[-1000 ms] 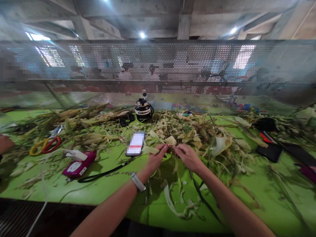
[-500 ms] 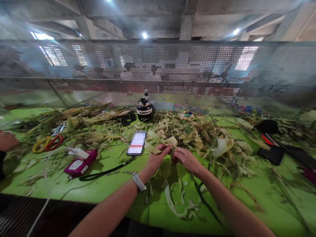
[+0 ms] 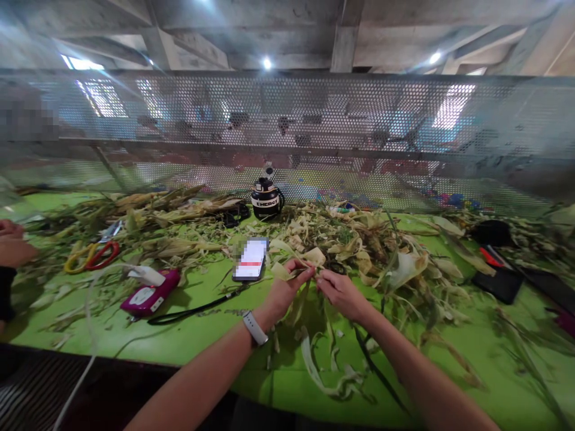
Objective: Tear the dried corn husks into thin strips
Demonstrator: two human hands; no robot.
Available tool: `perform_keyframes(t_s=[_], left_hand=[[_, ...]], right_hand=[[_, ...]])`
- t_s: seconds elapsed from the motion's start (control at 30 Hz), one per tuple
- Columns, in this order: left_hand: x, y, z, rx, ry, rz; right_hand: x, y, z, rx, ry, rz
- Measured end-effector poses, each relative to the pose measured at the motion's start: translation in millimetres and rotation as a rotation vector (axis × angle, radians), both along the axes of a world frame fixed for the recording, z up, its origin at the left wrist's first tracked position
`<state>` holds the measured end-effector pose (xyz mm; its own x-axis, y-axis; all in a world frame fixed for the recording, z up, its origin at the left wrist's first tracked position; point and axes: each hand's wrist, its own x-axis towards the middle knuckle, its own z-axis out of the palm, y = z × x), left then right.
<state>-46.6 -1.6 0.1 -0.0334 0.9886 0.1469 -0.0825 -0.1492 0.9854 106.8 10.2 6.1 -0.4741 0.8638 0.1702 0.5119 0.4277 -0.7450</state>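
Observation:
My left hand point(image 3: 284, 290) and my right hand point(image 3: 341, 291) meet over the green table point(image 3: 215, 335), fingertips almost touching. Both pinch pale strips of corn husk point(image 3: 294, 269) held between them; more strips hang down under the hands. A white watch point(image 3: 254, 327) is on my left wrist. A big heap of dry husks and leaves point(image 3: 359, 245) lies just beyond the hands. Torn strips point(image 3: 323, 371) lie on the table below them.
A phone point(image 3: 250, 261) lies left of my hands, with a black lanyard point(image 3: 193, 311) and a magenta device point(image 3: 148, 296). Red and yellow scissors point(image 3: 90, 256), a black mug point(image 3: 266, 200), black items point(image 3: 496, 278) at right. Another person's hand point(image 3: 13, 245) at far left. Perforated metal screen point(image 3: 287, 131) behind.
My hands have shifted slightly right and stayed together on the husk strips. The other person's hand at far left has moved a little.

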Motion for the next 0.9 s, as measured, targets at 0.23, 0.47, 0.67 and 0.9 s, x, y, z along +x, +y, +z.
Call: perform_keyframes(t_s=[0.23,0.47,0.67,0.9], left_hand=[[-1,1,3.9,-0.037,0.053,0.111],[0,3,-2.5,-0.087,-0.145,0.040],[4,2,-0.4,-0.039,-0.158,0.059],[3,1,1.0,-0.075,-0.189,0.019]], right_hand=[[-4,-2,-3.2,0.165,-0.278,-0.009],[-11,-14,-7.3,0.365,-0.474,-0.182],[-16,-19,-9.0,0.497,-0.469,-0.152],[-19,-21,-14.0,0.604,-0.480,-0.135]])
